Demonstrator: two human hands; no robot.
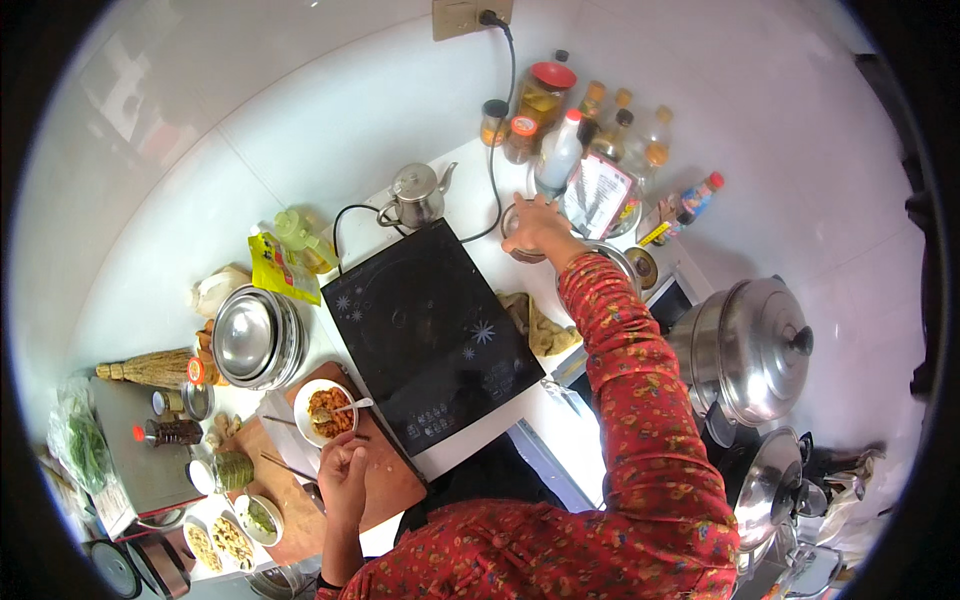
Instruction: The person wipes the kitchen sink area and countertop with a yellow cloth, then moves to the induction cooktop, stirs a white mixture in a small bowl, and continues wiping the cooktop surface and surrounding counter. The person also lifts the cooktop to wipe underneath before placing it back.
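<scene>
My right hand (538, 229) reaches across to the back right of the counter. Its spread fingers grip a round glass container (511, 223) from above, covering much of it. My left hand (343, 472) is loosely curled, with nothing visible in it. It is just below a white bowl (301, 420) of orange-red chopped food (332, 412), close to the rim; whether it touches is unclear. A spoon (351, 406) rests in that bowl. Between my hands lies a black induction cooktop (431, 337). Under the bowl is a wooden cutting board (394, 480) with chopsticks (289, 465).
Bottles (559, 154) and jars stand along the back wall near a metal teapot (417, 195). Nested steel bowls (244, 337) sit left of the cooktop. Small bowls (259, 519) of chopped ingredients line the lower left. A large steel steamer pot (750, 352) stands right.
</scene>
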